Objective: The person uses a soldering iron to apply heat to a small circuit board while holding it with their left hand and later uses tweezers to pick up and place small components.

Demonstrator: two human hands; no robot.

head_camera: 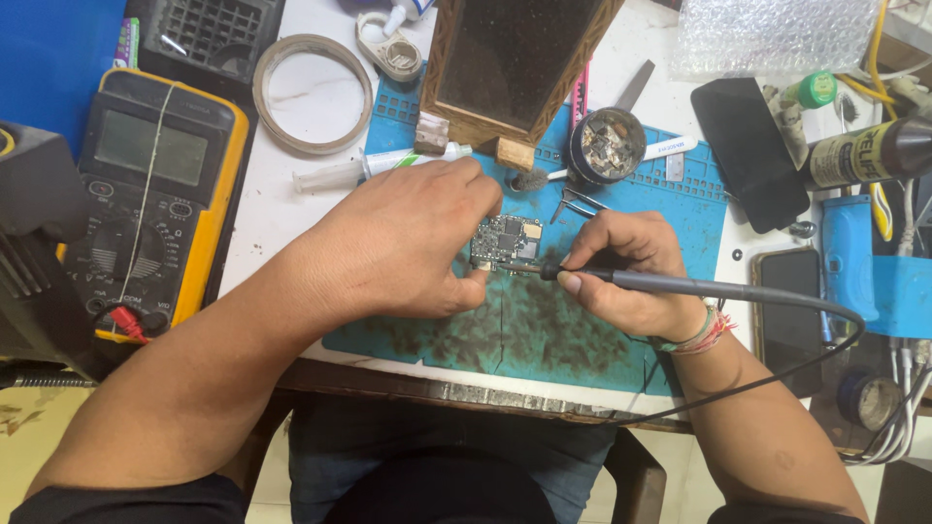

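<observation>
Blue silicone, scorched dark where I work most, is the mat (680, 209) under both my hands, and I read its stains as the reason the board sits here rather than on bare table. My right hand (631, 272) is closed like a pen grip on the slim grey soldering iron with its black cable (680, 285), tip pointing left toward the small square green circuit board (507, 241); the low grip looks chosen for steadiness. My left hand (403, 247) is clamped on that board, thumb and fingertips pinching its left edge so it cannot slide under the tip. Just beyond the right hand lie metal tweezers (575, 202) and a round tin of small scrap parts (608, 146), near enough to grab. Beyond the left hand lies a clear syringe (374, 167), then a ring of tape (313, 93). Far off to its left sits a yellow-cased multimeter (155, 194).
</observation>
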